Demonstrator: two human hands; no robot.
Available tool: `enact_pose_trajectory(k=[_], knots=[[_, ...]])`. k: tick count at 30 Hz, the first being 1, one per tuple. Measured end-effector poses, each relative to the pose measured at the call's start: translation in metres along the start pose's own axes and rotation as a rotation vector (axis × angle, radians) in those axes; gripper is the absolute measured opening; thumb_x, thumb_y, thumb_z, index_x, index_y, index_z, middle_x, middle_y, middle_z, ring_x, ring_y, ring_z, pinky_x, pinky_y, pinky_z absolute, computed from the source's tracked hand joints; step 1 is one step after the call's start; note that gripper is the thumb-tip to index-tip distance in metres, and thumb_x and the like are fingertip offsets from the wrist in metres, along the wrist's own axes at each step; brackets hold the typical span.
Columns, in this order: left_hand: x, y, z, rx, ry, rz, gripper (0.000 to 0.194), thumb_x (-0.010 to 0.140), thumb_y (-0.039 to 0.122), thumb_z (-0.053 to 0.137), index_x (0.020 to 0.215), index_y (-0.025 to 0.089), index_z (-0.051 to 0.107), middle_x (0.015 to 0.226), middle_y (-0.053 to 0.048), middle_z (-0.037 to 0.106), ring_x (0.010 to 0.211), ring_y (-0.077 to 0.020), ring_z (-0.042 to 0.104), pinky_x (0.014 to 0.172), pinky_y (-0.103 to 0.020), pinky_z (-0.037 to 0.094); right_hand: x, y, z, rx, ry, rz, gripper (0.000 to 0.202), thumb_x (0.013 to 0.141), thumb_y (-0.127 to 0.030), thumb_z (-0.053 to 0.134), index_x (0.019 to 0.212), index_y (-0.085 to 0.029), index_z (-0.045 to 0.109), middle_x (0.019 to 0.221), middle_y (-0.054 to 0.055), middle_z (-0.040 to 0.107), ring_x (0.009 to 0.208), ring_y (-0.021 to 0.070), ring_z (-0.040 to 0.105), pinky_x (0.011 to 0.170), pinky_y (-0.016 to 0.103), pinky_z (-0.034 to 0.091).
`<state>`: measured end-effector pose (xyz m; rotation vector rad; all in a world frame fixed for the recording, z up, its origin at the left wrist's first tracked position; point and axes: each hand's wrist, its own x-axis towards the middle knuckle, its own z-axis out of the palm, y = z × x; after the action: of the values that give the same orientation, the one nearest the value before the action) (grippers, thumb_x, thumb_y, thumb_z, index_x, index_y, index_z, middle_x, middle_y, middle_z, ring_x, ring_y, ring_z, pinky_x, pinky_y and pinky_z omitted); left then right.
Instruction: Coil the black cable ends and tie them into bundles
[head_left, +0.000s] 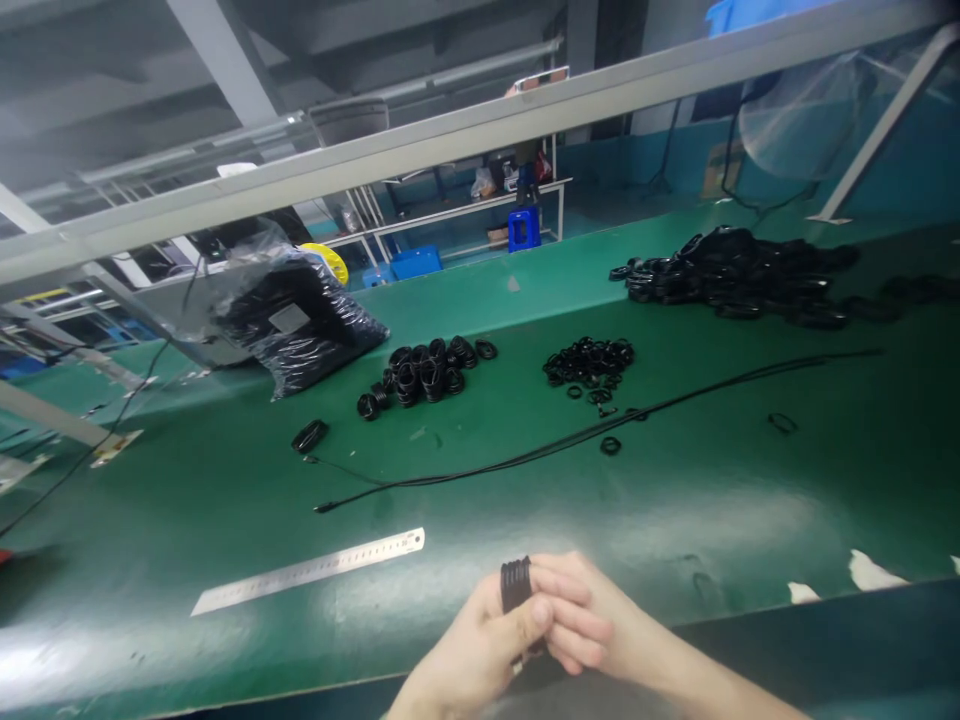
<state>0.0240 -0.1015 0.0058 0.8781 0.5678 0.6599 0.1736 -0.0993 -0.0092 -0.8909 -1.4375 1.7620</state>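
Observation:
A small coil of black cable is held between my two hands near the bench's front edge. My left hand grips it, thumb pressed across the front of its turns. From the other side my right hand closes on the coil with bent fingers, partly overlapped by the left thumb. The coil's lower part is mostly hidden by the fingers. Ahead on the green bench lie long straight black cables, stretched from left to right. A steel ruler rests to the left of my hands.
Beyond the cables sit a heap of coiled cables, a pile of small black rings and a large heap of black coils. A plastic bag of dark items stands back left. A metal rail crosses above the bench.

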Motion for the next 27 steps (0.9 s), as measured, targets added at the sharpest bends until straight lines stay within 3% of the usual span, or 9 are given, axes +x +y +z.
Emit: enact_pose_trajectory(k=[5, 10, 13, 17, 21, 24, 27], knots=[[-0.002, 0.001, -0.002, -0.041, 0.034, -0.024, 0.036, 0.081, 0.036, 0.075, 0.103, 0.008, 0.072, 0.089, -0.018, 0.078, 0.079, -0.0228, 0.076, 0.068, -0.024, 0.055, -0.006, 0.003, 0.004, -0.135, 0.132, -0.107, 0.020, 0.081, -0.026, 0.056, 0.066, -0.020, 0.044, 0.058, -0.004, 0.050, 0.053, 0.0097, 0.047, 0.046, 0.018, 0.036], [-0.006, 0.003, 0.008, 0.029, 0.285, -0.001, 0.036, 0.067, 0.031, 0.087, 0.093, 0.010, 0.074, 0.087, -0.015, 0.078, 0.078, -0.0222, 0.075, 0.072, -0.027, 0.057, -0.007, 0.011, 0.007, -0.125, 0.197, -0.119, 0.005, 0.076, -0.019, 0.058, 0.077, -0.017, 0.053, 0.064, -0.003, 0.052, 0.060, 0.0114, 0.045, 0.053, 0.020, 0.039], [-0.009, 0.002, 0.015, 0.074, 0.407, 0.036, 0.049, 0.059, 0.044, 0.089, 0.090, 0.009, 0.074, 0.085, -0.017, 0.078, 0.075, -0.0249, 0.075, 0.069, -0.030, 0.059, -0.006, 0.012, 0.013, -0.081, 0.180, -0.106, 0.005, 0.075, -0.018, 0.056, 0.079, -0.018, 0.055, 0.063, -0.003, 0.048, 0.059, 0.0114, 0.044, 0.053, 0.021, 0.039], [-0.013, -0.002, 0.019, 0.004, 0.569, 0.041, 0.068, 0.071, 0.071, 0.067, 0.088, 0.006, 0.073, 0.076, -0.018, 0.077, 0.064, -0.0237, 0.073, 0.058, -0.030, 0.058, -0.003, 0.009, 0.022, 0.019, 0.166, -0.062, 0.003, 0.075, -0.016, 0.050, 0.076, -0.019, 0.050, 0.060, -0.006, 0.035, 0.053, 0.0087, 0.036, 0.049, 0.019, 0.037], [-0.014, -0.005, 0.020, -0.012, 0.699, 0.041, 0.074, 0.074, 0.076, 0.058, 0.077, 0.003, 0.073, 0.060, -0.015, 0.073, 0.049, -0.0193, 0.067, 0.049, -0.026, 0.053, 0.000, 0.011, 0.028, 0.002, 0.137, -0.082, 0.006, 0.074, -0.016, 0.049, 0.078, -0.020, 0.049, 0.060, -0.007, 0.034, 0.052, 0.0087, 0.038, 0.049, 0.019, 0.038], [-0.016, -0.005, 0.016, -0.014, 0.686, 0.051, 0.072, 0.076, 0.074, 0.058, 0.075, 0.003, 0.074, 0.058, -0.014, 0.072, 0.047, -0.0186, 0.066, 0.048, -0.025, 0.052, 0.001, 0.019, 0.030, -0.069, 0.147, -0.116, 0.012, 0.073, -0.016, 0.050, 0.085, -0.019, 0.054, 0.061, -0.006, 0.040, 0.054, 0.0102, 0.044, 0.051, 0.020, 0.041], [-0.022, -0.002, 0.009, -0.098, 0.521, -0.009, 0.064, 0.079, 0.067, 0.062, 0.084, 0.004, 0.076, 0.069, -0.016, 0.075, 0.057, -0.0194, 0.070, 0.056, -0.025, 0.054, 0.001, 0.027, 0.028, -0.080, 0.149, -0.097, 0.010, 0.075, -0.019, 0.050, 0.083, -0.018, 0.056, 0.065, -0.003, 0.047, 0.059, 0.0120, 0.049, 0.054, 0.021, 0.044]])
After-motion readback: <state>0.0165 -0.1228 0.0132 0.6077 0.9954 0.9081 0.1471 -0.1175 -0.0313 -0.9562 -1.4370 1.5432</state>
